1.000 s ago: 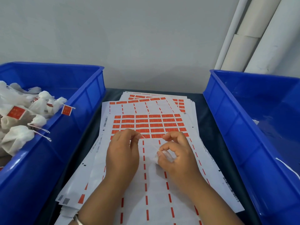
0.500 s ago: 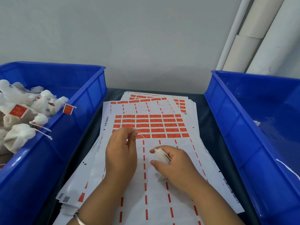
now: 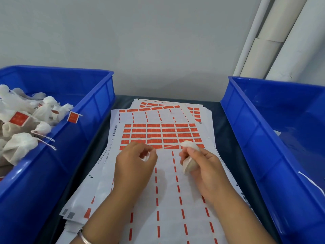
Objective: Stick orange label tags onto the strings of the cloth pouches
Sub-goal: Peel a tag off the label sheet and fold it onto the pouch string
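White drawstring (image 3: 171, 146) runs taut between the two hands above the label sheet: the left hand (image 3: 135, 164) pinches its end, and the right hand (image 3: 202, 166) grips a small white cloth pouch (image 3: 189, 159). No tag on this string yet. Rows of orange rectangular labels (image 3: 160, 135) remain on the white backing sheets (image 3: 168, 199). Tagged pouches (image 3: 21, 124) fill the left blue plastic bin (image 3: 58, 155); the right blue bin (image 3: 274, 147) looks nearly bare. Nothing blocks the work.
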### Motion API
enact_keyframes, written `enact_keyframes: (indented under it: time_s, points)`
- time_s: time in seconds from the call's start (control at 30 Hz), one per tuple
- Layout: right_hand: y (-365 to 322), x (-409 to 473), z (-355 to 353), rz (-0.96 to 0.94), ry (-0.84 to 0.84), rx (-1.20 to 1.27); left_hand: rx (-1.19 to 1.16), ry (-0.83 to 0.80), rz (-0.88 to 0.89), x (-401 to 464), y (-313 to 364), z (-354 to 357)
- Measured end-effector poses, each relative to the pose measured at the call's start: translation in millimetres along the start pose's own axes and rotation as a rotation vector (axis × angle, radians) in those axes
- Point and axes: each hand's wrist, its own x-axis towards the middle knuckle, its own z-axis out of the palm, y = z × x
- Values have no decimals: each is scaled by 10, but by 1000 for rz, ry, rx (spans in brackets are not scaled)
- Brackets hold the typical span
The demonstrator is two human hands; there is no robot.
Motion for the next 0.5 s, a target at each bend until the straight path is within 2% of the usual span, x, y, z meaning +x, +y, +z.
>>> enact_keyframes:
  time_s: [0.1, 0.23, 0.33, 0.5]
  points:
    - [11, 26, -25, -25, 104, 21, 62, -230, 153, -87, 34, 40]
    - [40, 23, -27, -118, 188, -215, 20, -438, 318, -184, 142, 69]
    - [42, 9, 7, -167, 154, -439, -37, -419, 341, -197, 150, 56]
    - [105, 7, 19, -261, 23, -655, -75, -269, 432, -162, 112, 46]
